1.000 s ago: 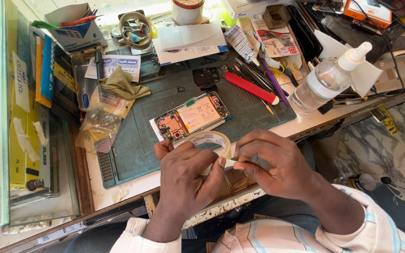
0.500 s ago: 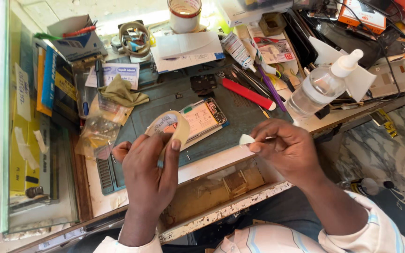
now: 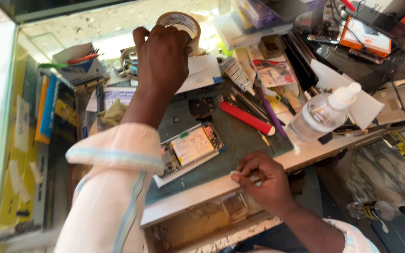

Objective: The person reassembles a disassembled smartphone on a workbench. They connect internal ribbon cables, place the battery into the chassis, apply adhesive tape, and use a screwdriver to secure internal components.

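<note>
Left hand (image 3: 162, 58): my arm is stretched far forward, sleeve at the forearm, fingers curled closed.
Right hand (image 3: 263, 180): I hold it low and near, fingertips pinched together.

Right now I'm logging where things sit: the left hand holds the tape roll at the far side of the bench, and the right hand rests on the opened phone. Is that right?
One part is wrong. The right hand is not on the opened phone; it pinches a small pale piece at the near edge of the bench, apart from the phone. The left hand does hold the tape roll at the far side, as the head view shows.
</note>
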